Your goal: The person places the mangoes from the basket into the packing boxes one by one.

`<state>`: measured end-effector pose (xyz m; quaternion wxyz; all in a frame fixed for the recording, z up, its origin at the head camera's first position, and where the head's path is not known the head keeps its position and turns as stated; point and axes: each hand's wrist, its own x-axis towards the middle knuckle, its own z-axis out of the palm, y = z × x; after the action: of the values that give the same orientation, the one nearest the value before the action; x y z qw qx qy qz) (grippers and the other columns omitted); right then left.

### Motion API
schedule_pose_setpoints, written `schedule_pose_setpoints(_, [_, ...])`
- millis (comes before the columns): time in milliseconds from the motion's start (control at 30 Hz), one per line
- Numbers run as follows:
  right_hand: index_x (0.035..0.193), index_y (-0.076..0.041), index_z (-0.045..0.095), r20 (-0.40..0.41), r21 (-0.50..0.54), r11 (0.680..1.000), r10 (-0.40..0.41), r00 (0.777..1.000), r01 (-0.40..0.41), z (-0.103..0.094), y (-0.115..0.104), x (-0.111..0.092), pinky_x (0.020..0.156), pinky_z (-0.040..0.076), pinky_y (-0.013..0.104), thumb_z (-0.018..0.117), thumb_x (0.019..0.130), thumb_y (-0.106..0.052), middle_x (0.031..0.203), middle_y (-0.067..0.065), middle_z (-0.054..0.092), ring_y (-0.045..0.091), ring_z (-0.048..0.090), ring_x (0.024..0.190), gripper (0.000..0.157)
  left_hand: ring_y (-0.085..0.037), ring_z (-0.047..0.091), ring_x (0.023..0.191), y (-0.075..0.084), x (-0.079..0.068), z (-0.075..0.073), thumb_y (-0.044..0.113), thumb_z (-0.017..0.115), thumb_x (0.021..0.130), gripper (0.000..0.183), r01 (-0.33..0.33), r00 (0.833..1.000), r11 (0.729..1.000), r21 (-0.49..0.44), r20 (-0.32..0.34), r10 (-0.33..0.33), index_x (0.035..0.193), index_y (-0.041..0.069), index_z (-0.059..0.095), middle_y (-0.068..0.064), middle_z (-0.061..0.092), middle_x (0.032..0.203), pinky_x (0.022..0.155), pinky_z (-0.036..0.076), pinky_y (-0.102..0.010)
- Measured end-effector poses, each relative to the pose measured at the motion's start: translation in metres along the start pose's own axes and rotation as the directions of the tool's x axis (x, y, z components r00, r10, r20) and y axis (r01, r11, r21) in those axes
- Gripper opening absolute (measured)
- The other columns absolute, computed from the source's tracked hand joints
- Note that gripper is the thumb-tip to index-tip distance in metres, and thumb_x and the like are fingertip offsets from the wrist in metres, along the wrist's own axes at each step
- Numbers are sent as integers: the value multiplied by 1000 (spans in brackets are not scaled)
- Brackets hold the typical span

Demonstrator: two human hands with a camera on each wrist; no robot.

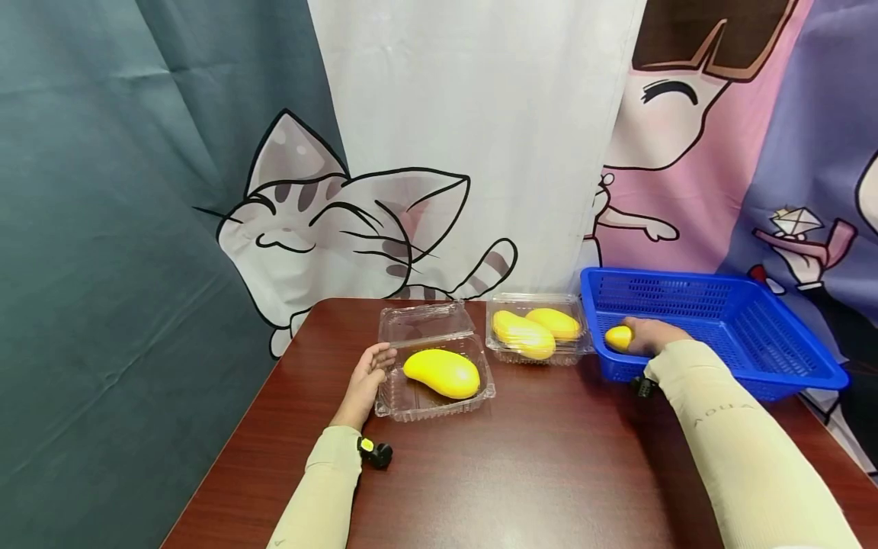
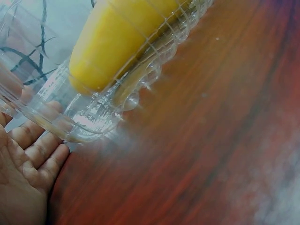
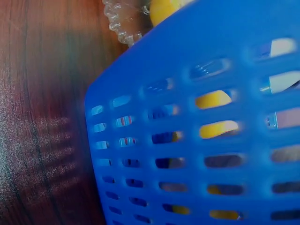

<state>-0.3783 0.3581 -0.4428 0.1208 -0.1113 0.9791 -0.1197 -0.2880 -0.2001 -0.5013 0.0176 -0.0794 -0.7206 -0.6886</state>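
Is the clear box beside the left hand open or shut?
The box is open: in the head view its lid lies back on the far side, leaving the mango inside uncovered.

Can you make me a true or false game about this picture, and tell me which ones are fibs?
1. The right hand holds a mango. True.
2. The basket is red. False: the basket is blue.
3. One mango lies in the open box. True.
4. The left hand is inside the basket. False: the left hand touches the open box.
5. The right box has two mangoes in it. True.
6. The mangoes are purple. False: they are yellow.
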Motion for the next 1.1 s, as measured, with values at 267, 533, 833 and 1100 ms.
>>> schedule_pose_setpoints(267, [130, 2, 42, -41, 65, 981, 184, 982, -181, -8, 3, -13, 64, 43, 47, 69, 78, -41, 97, 23, 59, 37, 56, 83, 72, -45, 42, 138, -2, -1, 2, -12, 37, 89, 59, 19, 1000, 1000, 4, 1, -19, 147, -7, 36, -33, 45, 146, 108, 35, -54])
schedule_pose_setpoints(533, [128, 14, 36, -228, 225, 966, 181, 957, -129, -26, -12, -17, 71, 45, 47, 65, 89, -46, 104, 31, 54, 41, 55, 86, 78, -44, 42, 138, -1, 0, 0, -12, 37, 89, 58, 19, 1000, 1000, -9, -2, -19, 147, -6, 37, -32, 44, 146, 108, 34, -58])
schedule_pose_setpoints(833, [143, 7, 37, -392, 415, 907, 104, 914, 75, -48, -71, -19, 85, 47, 50, 59, 97, -42, 126, 31, 53, 42, 54, 104, 70, -42, 43, 138, 0, 1, -1, -12, 37, 88, 60, 28, 1000, 1000, -4, -6, -28, 147, -5, 36, -31, 45, 147, 107, 33, -57])
schedule_pose_setpoints(1100, [160, -29, 29, -430, 538, 808, 16, 903, 242, -49, -140, -21, 70, 54, 42, 51, 102, -33, 151, 26, 40, 44, 55, 105, 62, -44, 43, 138, 0, 0, 0, -12, 37, 88, 60, 29, 1000, 999, 18, -8, -29, 147, -6, 37, -32, 45, 146, 105, 36, -54])
